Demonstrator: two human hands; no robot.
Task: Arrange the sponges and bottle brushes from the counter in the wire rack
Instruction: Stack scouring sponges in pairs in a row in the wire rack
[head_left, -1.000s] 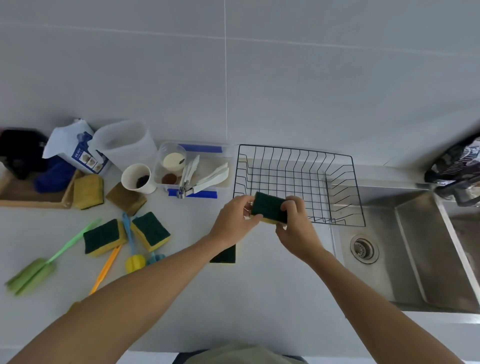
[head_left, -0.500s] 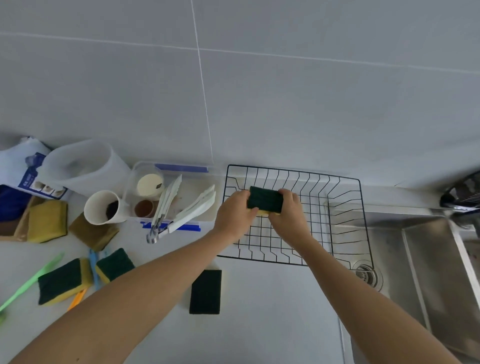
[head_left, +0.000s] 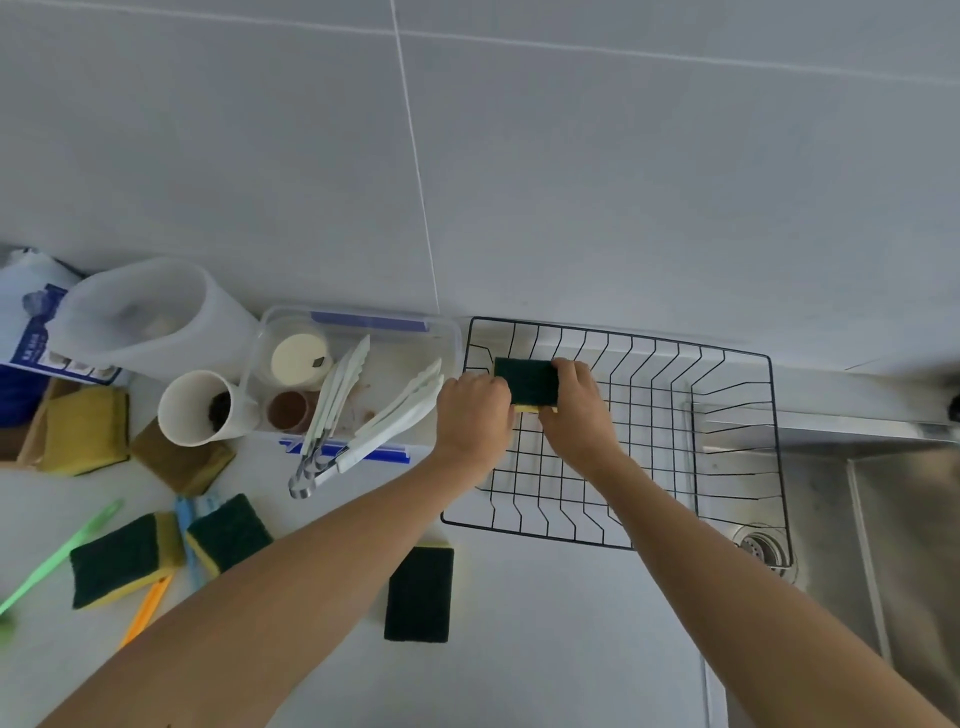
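A: Why both hands on one sponge?

B: Head view: the left hand (head_left: 475, 413) and right hand (head_left: 574, 410) pinch the dark green, yellow-backed rectangular sponge (head_left: 525, 382) by its ends, probably to stand it upright in the black wire rack's (head_left: 727, 415) far-left corner.

A: And the rest?

B: On the counter.

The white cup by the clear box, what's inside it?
Inside the white cup there is a dark brown clump low against its right wall. What it is cannot be told, and the cup's wall hides most of the bottom.
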